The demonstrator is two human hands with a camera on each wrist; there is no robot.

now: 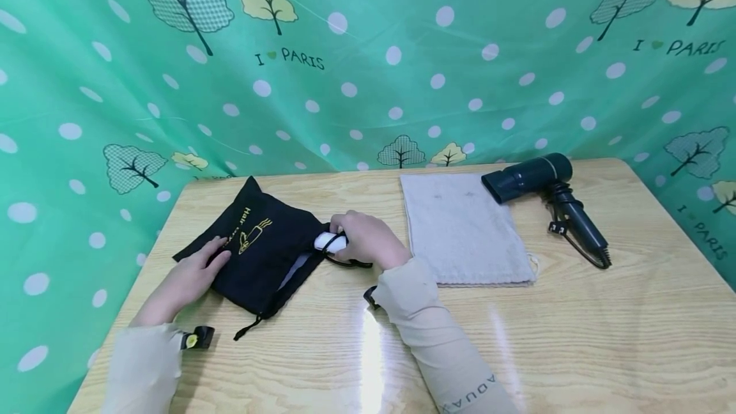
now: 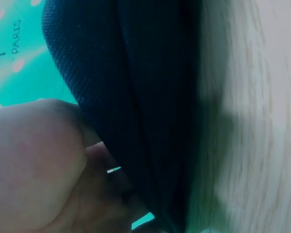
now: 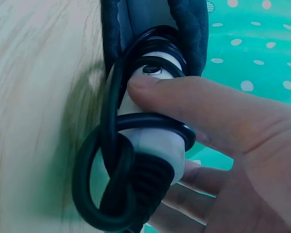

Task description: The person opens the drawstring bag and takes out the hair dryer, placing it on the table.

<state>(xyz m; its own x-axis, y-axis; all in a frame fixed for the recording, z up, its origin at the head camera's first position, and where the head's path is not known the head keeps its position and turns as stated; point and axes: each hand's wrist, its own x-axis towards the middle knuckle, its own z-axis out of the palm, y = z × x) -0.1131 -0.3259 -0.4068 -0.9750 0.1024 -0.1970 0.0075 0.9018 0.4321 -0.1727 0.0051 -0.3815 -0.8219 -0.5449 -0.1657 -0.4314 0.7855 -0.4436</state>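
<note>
A black drawstring bag (image 1: 287,241) with yellow "Hair" lettering and a dryer drawing lies at the left of the table. My left hand (image 1: 192,276) rests on its left side, fingers spread over the cloth; the bag's dark fabric fills much of the left wrist view. At the bag's mouth, a white hair dryer handle (image 3: 157,141) sticks out, wound with black cord (image 3: 80,170). The rest of it is hidden inside the bag. My right hand (image 1: 370,238) grips this handle, its thumb pressed beside a small dark button in the right wrist view.
A flat light-grey drawstring cloth bag (image 1: 460,235) lies right of my right hand. A dark hair dryer (image 1: 529,177) with its cord bundled at the handle overlaps that bag's upper right corner. Behind the wooden table (image 1: 575,337) hangs a green patterned curtain (image 1: 356,120).
</note>
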